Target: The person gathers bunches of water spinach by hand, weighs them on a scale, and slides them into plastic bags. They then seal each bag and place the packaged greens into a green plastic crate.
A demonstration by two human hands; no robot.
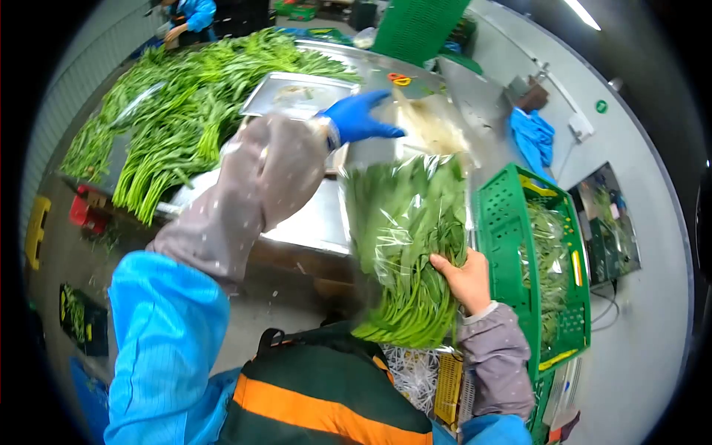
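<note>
My right hand (469, 280), bare, grips the right edge of a clear plastic bag of leafy green vegetables (404, 230). Long leaves fill the upper part of the bag and the stems point down toward my body. My left hand (358, 117), in a blue glove, reaches out above the bag with fingers spread and nothing in them. Just beyond its fingertips lies a stack of clear plastic bags (432, 124) on the metal table. A metal tray (259, 93) sits to the left of that hand.
A heap of loose greens (185, 111) covers the table's left side. Orange-handled scissors (399, 78) lie at the back. A green crate (508, 222) holding bagged greens stands at right. Another person (194, 16) works at the far left.
</note>
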